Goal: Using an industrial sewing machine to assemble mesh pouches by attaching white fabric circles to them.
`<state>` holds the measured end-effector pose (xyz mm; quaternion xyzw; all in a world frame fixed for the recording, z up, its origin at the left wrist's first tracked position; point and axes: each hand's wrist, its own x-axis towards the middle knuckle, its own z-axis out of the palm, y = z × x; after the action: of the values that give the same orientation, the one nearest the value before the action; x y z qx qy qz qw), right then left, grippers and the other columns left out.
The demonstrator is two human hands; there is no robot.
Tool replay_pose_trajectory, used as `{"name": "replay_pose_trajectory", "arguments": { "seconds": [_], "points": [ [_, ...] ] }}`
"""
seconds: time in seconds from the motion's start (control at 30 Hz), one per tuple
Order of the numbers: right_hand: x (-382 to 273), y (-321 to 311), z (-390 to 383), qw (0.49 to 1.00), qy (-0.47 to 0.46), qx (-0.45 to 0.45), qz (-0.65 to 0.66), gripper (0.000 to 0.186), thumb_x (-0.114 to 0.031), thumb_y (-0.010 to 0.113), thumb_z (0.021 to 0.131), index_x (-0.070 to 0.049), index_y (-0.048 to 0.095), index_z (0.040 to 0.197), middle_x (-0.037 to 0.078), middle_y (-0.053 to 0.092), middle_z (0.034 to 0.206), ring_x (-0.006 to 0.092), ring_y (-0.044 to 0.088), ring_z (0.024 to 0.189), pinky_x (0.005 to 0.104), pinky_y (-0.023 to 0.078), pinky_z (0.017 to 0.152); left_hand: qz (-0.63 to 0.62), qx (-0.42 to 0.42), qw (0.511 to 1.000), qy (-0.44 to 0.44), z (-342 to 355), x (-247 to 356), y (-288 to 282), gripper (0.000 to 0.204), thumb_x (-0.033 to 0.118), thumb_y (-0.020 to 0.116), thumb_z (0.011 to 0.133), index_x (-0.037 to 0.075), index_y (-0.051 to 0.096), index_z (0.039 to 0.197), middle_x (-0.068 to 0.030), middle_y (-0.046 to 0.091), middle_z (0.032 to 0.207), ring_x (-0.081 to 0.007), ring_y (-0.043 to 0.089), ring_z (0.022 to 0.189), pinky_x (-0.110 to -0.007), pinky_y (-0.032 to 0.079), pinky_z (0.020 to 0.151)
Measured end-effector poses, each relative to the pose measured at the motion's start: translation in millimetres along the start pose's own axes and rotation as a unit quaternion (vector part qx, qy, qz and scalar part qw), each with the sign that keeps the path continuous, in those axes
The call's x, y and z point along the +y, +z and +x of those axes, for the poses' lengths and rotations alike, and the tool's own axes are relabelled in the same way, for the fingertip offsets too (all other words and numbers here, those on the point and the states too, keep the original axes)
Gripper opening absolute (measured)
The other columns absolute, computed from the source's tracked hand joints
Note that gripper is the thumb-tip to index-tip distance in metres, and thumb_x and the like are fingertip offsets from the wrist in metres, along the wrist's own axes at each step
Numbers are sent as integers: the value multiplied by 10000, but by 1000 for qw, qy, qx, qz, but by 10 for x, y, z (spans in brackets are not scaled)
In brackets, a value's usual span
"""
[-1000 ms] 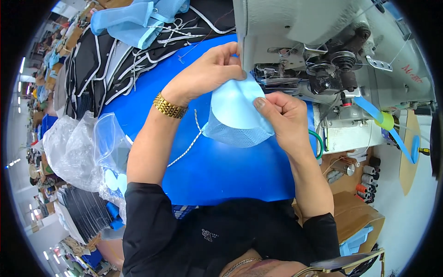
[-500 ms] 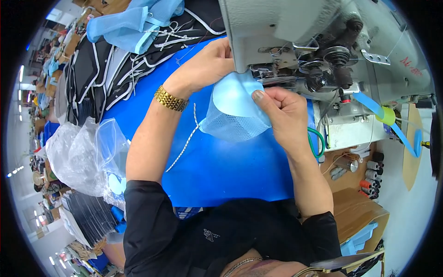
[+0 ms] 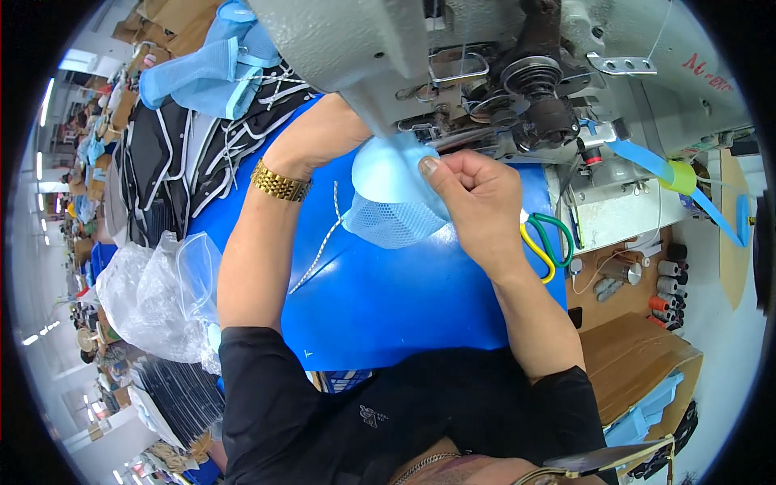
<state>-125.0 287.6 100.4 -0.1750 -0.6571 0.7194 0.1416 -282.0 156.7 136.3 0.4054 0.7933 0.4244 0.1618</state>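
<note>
I have the light-blue mesh pouch (image 3: 398,224) positioned at the near side of the sewing machine (image 3: 347,40), above the blue bench (image 3: 388,307). My right grip (image 3: 481,190) is closed on the pouch, pinching the right edge of its smooth panel (image 3: 384,175). My left grip (image 3: 333,128) is at the upper left of the pouch and is partly covered by the sewing machine; its fingertips are hidden, so I cannot tell whether it is closed on the fabric. The upper edge of the pouch also passes out of sight there, and whether it is seated at the stitching point cannot be confirmed. The mesh portion hangs toward me, and a flecked cord (image 3: 323,251) runs from its left corner down over the bench. I judge the step in hand to be alignment: setting the edge of the panel and mesh for a seam. The next move, in my judgement, calls for squaring the layers, then guiding the edge with light, even tension from both sides. Precautions: fingertips should stay clear of the needle area, and the cord should stay out to the left, since a loose end could be caught in the stitching. Scissors (image 3: 552,219) with green and yellow handles lie just beside my right wrist.
</note>
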Motion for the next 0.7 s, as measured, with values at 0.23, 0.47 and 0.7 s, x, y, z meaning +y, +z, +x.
{"name": "replay_pose_trajectory", "arguments": {
  "seconds": [0.23, 0.47, 0.7],
  "points": [
    [-13, 8, -4, 1000, -8, 8, -3, 231, -175, 699, 877, 37, 688, 784, 4, 608, 583, 19, 464, 518, 218, 337, 453, -19, -14, 1000, 10, 50, 41, -7, 216, 24, 633, 847, -29, 643, 1055, -78, 666, 967, -140, 568, 862, -293, 495, 748],
    [27, 13, 25, 999, -20, 20, -17, 236, -180, 705, 866, 37, 693, 774, 18, 616, 581, 29, 477, 510, 228, 348, 451, 33, -6, 999, -32, 46, 63, 32, 303, 109, 717, 841, 10, 640, 1117, -77, 667, 1097, -160, 594, 977, -309, 497, 829],
    [28, 28, 51, 998, -40, 25, -50, 261, -211, 716, 860, 31, 698, 765, 20, 608, 559, 37, 481, 500, 235, 357, 452, -59, 13, 998, -35, 19, 97, 76, 315, 36, 644, 855, -5, 625, 1167, -69, 668, 1050, -124, 582, 935, -282, 496, 811]
  ]
}}
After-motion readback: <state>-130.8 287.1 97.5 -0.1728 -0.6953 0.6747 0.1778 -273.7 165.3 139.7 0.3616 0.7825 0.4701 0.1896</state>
